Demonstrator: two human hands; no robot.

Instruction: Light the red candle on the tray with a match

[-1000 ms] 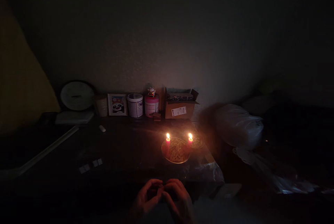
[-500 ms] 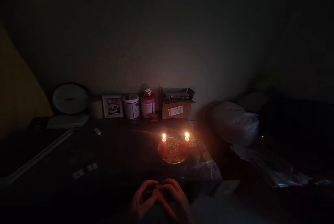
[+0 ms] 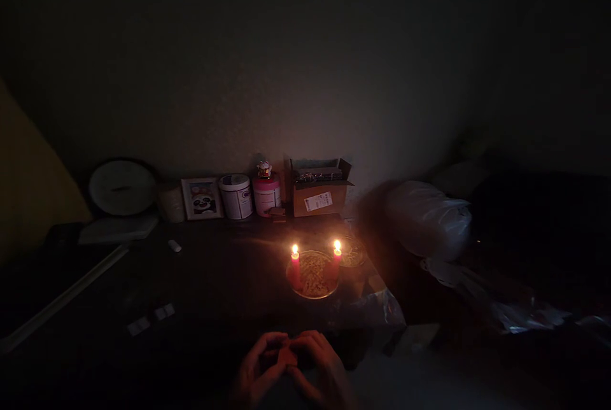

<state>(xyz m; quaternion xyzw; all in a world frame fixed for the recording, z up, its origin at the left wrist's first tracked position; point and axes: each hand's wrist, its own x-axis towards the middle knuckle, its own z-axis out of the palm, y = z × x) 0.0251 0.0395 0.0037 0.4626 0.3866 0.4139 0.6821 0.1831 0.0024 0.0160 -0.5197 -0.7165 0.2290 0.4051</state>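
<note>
At the bottom middle, by the table's near edge, my left hand [image 3: 258, 368] and my right hand [image 3: 322, 362] face each other with fingers curled and tips close together. Between them they pinch a small reddish piece [image 3: 287, 356], too dim to identify. Beyond my hands, a round clear dish [image 3: 312, 297] of pale bits lies on the dark table [image 3: 219, 289]. Two lit red candles stand upright at it, a left candle [image 3: 295, 265] and a right candle [image 3: 337, 258]. Behind the right candle is a second shallow dish [image 3: 353, 252].
Along the wall stand a round disc [image 3: 123, 187], a panda picture frame [image 3: 202, 198], a white tub [image 3: 235, 198], a pink-lidded tub [image 3: 267, 197] and an open cardboard box [image 3: 321, 200]. Small white pieces [image 3: 165, 312] lie left. Plastic bags [image 3: 427, 219] fill the right side.
The view has shifted slightly, so the candles and tubs appear a little further left. My hands keep almost the same pose, with the reddish piece slightly easier to see between them.
</note>
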